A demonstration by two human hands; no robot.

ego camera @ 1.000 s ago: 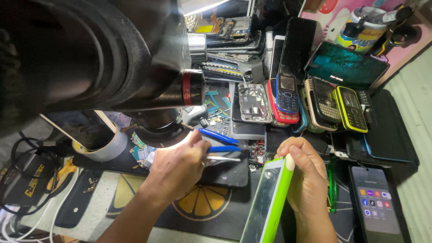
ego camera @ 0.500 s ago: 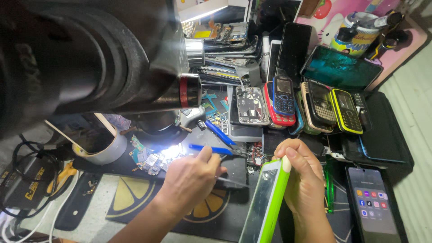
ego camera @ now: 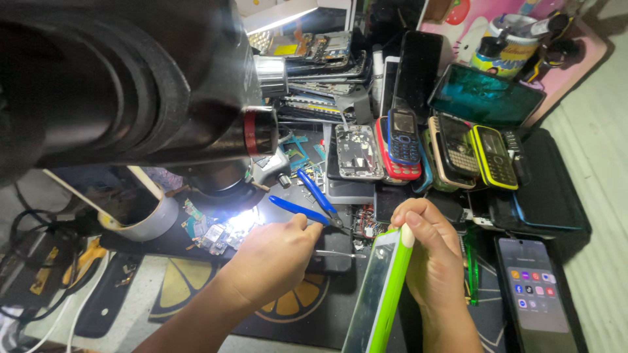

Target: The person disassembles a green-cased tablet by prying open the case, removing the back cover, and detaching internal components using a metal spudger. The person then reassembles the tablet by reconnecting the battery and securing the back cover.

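At six o'clock over a cluttered worktop (ego camera: 196, 307), the right hand (ego camera: 435, 261) pinches a green-cased smartphone (ego camera: 383, 294) by its edges — light, stiff, slippery glass — while the left hand (ego camera: 275, 258) pinches fine tweezers (ego camera: 337, 253).

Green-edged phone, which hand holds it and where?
The right hand grips the green-edged flat phone at its top end. The left hand holds a thin metal tool.

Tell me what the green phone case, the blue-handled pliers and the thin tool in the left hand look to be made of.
Green phone case: probably soft matte silicone or plastic; its edge is rounded and barely shines.
Blue-handled pliers: blue grips look like dipped plastic or rubber; dark jaws, likely steel.
Thin tool held by the left hand: slim, silvery, bright, so probably metal.
Right hand holds the case.
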